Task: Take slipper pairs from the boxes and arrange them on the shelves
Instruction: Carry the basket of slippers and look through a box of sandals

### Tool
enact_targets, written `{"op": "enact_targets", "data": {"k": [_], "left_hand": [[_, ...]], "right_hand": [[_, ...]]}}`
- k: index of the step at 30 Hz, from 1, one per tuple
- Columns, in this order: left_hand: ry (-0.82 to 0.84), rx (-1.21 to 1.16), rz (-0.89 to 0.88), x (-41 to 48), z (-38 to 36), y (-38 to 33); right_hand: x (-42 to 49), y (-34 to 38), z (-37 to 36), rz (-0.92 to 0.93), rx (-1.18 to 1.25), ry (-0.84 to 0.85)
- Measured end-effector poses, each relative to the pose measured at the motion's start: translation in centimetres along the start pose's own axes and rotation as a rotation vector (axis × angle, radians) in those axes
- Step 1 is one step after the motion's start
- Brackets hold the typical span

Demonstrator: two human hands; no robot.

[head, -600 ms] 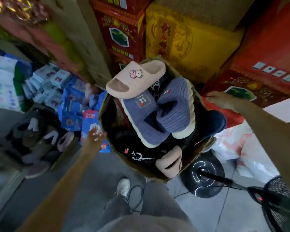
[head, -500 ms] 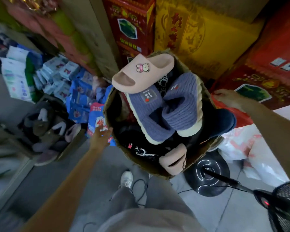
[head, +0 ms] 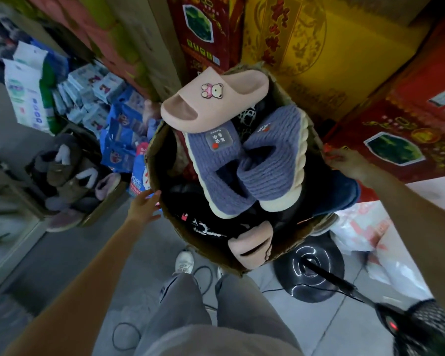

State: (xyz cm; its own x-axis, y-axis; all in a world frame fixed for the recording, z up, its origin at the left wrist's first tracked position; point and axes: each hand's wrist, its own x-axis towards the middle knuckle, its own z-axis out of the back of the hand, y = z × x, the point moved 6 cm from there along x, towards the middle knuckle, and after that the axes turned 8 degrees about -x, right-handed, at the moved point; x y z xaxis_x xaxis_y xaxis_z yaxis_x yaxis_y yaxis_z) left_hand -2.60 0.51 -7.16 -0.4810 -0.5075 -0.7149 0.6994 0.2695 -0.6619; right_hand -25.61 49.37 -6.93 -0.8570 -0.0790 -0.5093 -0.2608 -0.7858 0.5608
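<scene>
A round-sided cardboard box (head: 155, 152) sits between my hands, piled with slippers. On top lies a pink slipper with a bear badge (head: 211, 104), overhanging the far left rim. Below it is a pair of blue knitted slippers (head: 244, 170). A second pink slipper (head: 249, 249) stands on end at the near rim, beside black slippers (head: 198, 226). My left hand (head: 144, 205) presses its straight fingers against the box's left wall. My right hand (head: 344, 163) grips the right rim, fingertips hooked over the edge.
Red and yellow cartons (head: 306, 47) are stacked close behind the box. At left a second box (head: 70, 176) holds dark furry slippers, next to blue packets (head: 118, 140). A fan base (head: 308, 268), cables and a white plastic bag (head: 370, 242) lie on the floor by my legs.
The view has swung, so the box sits further right and fills more of the frame. Both hands stay on the box's sides and the slippers have not shifted.
</scene>
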Motion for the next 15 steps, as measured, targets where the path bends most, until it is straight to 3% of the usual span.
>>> {"op": "enact_targets", "data": {"k": [15], "left_hand": [[-0.026,-0.032,-0.046,2.6,-0.9,0.4]], "right_hand": [[0.6,1.5,-0.5,0.023,0.002,0.039]]}}
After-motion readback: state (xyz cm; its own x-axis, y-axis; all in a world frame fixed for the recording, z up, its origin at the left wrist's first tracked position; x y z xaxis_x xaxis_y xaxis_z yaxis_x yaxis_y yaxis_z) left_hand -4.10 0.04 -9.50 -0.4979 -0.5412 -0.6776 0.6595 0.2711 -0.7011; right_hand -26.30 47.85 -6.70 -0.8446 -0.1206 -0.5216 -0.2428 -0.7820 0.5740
